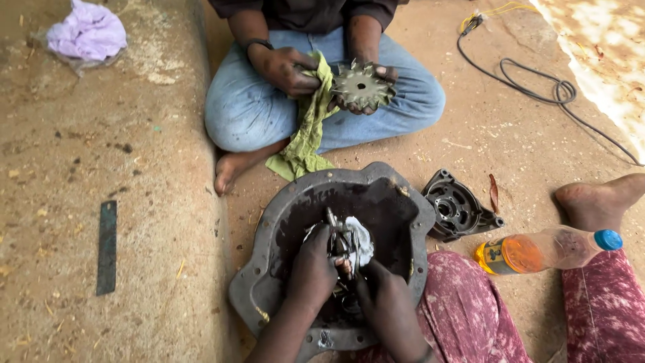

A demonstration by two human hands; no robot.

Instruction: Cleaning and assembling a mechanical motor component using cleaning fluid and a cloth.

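Note:
My left hand [311, 267] and my right hand [388, 306] are both down inside a dark, greasy metal pan [265, 269] on the ground. Together they grip a small metal machine part [341, 243] wrapped partly in a white rag [361, 239]. The left hand closes on the part from the left. The right hand holds it from below and right. The lower end of the part is hidden by my fingers.
Opposite me a seated person wipes a toothed metal fan disc [361, 85] with a green cloth [306, 128]. A dark metal housing [457, 208] and a plastic bottle of orange liquid [544, 249] lie right of the pan. A flat metal strip [106, 245], a purple bag [87, 30] and a black cable [537, 87] lie around.

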